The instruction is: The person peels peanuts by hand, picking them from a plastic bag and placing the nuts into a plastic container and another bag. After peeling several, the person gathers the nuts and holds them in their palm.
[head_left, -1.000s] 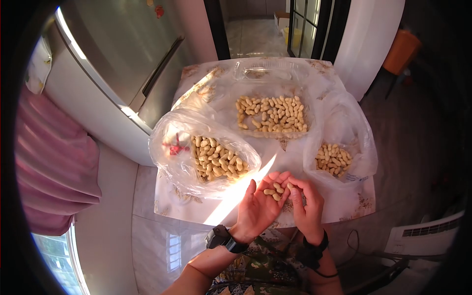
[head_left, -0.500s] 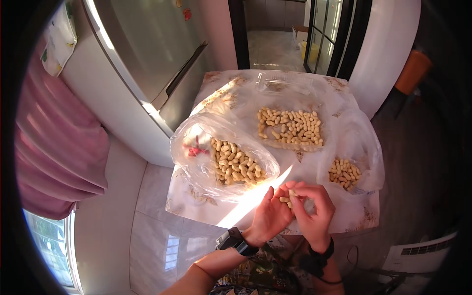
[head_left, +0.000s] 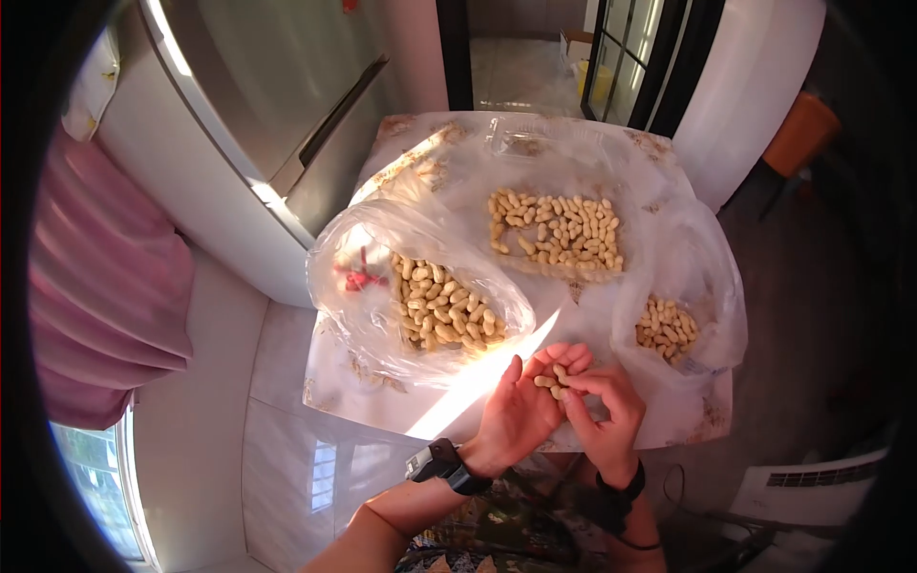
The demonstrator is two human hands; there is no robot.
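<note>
Pale tan peanuts, a small handful in their shells, lie in the palm of the left hand. That hand is spread flat and palm up, fingers loosely extended, over the near edge of the table. The right hand sits just beside it. Its fingers are curled, and their tips come down onto the peanuts in the other palm. Whether they actually pinch one cannot be told. A black watch is strapped to the left wrist and a dark band circles the right.

On the table's patterned cloth, a clear plastic bag at the left holds a heap of peanuts. A second heap lies on clear plastic farther back at the centre. A smaller bag at the right holds a third lot. A sunlit streak crosses the cloth toward the hands. A steel refrigerator stands left of the table, with a pink curtain beyond it.
</note>
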